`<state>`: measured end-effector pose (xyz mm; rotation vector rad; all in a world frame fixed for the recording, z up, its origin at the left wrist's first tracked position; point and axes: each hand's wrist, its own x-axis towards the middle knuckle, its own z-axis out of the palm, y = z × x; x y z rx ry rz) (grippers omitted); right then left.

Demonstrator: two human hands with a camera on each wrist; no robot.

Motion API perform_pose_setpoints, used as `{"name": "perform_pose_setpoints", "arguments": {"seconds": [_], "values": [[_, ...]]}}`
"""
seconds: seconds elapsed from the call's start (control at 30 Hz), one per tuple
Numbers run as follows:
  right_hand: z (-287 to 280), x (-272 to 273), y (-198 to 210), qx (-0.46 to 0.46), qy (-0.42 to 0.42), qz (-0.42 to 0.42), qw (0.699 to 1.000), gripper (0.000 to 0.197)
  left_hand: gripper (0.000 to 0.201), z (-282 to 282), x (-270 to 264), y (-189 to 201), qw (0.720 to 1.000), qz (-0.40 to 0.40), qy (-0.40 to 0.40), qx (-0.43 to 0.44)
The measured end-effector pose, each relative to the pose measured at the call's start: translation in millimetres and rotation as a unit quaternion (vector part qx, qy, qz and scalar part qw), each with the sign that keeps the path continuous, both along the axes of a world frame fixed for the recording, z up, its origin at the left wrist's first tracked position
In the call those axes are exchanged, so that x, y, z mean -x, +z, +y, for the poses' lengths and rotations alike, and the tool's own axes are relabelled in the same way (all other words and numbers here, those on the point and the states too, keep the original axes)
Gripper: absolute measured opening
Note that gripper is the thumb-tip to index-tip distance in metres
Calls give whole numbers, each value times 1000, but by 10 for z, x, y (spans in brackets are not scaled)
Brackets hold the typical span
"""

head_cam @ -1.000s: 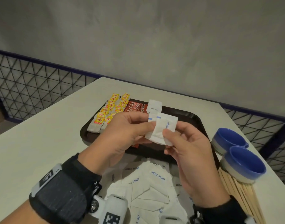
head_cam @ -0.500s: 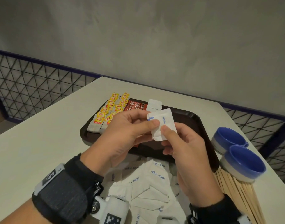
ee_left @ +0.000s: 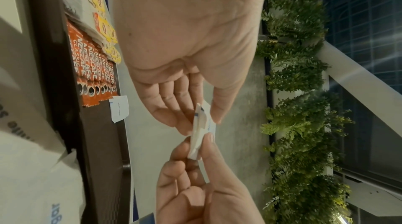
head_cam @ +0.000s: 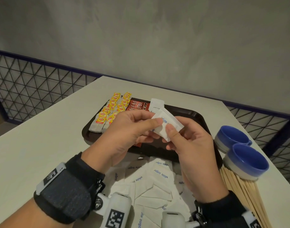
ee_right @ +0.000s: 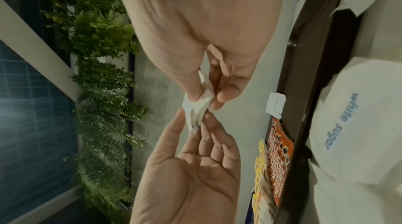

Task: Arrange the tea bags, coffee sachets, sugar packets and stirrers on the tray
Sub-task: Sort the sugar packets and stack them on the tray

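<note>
Left hand [head_cam: 124, 132] and right hand [head_cam: 192, 145] both pinch one white sugar packet [head_cam: 167, 124] (thumb against fingertips) above the tray [head_cam: 198, 116].

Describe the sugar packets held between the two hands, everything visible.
The held sugar packets are white paper sachets with blue "white" lettering, a thin stack seen edge-on from the wrists. They are tilted, lifted above the brown tray. The left hand pinches the upper end, the right hand the lower end.
</note>
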<state>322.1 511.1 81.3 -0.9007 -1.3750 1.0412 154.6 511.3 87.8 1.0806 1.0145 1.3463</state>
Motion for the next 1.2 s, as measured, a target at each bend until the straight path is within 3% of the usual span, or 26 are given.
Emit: {"name": "perform_pose_setpoints", "arguments": {"seconds": [0.13, 0.4, 0.6, 0.73, 1.07, 1.2], "values": [[4, 2, -14, 14, 4, 10, 1000, 23, 22, 7, -4, -12, 1000, 3, 10, -1], [22, -29, -26, 64, 0, 72, 995, 19, 31, 7, -9, -16, 1000, 0, 1, -7], [4, -17, -13, 74, 3, 94, 993, 27, 32, 11, -4, -24, 1000, 2, 7, -16], [27, -16, -37, 101, 13, 82, 991, 20, 32, 22, 28, -26, 999, 6, 21, -24], [-13, -17, 6, 64, -14, 14, 998, 17, 29, 35, 27, -24, 1000, 16, 14, -20], [-45, -23, 47, 105, 6, 3, 994, 15, 20, 31, 31, 1, 997, 16, 66, -23]]}}
